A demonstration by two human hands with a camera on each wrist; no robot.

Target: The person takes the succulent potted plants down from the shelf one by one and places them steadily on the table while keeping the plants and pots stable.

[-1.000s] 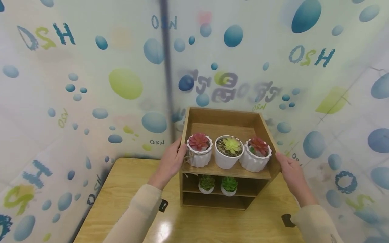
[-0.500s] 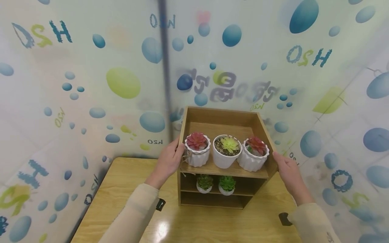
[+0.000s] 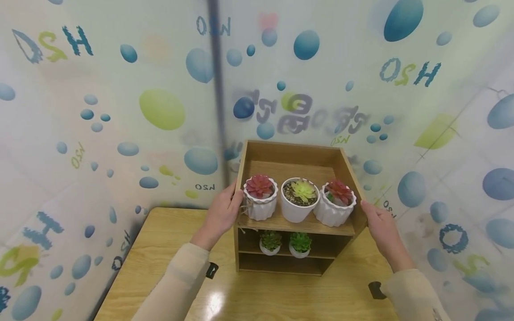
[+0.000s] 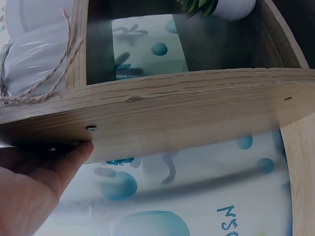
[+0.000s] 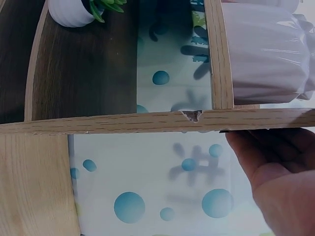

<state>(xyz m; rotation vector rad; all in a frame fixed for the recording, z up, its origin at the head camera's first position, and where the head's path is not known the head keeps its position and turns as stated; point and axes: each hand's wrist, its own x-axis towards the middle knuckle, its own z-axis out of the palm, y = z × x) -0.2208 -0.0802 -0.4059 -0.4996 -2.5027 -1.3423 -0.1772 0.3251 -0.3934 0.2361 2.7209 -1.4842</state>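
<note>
A small wooden shelf (image 3: 295, 154) stands between both hands in the head view. My left hand (image 3: 222, 214) grips its left side panel, and my right hand (image 3: 384, 228) holds the right panel at about the same height. On the top level, a red succulent (image 3: 260, 203) on the left and another red succulent (image 3: 337, 207) on the right, in ridged white pots, flank a yellow-green succulent (image 3: 299, 203) in a smooth one. Below sit two small green succulents, one darker (image 3: 271, 243), one brighter (image 3: 300, 245). The wrist views show fingertips against the outer panels.
A light wooden table (image 3: 172, 249) lies underneath, its left edge visible. Close behind and to both sides hang pale curtains (image 3: 160, 147) printed with blue and green dots. A dark vertical pole (image 3: 218, 89) shows through the back one.
The head view has shifted very slightly. Both hands keep their hold, and the shelf and its pots stay the same relative to them.
</note>
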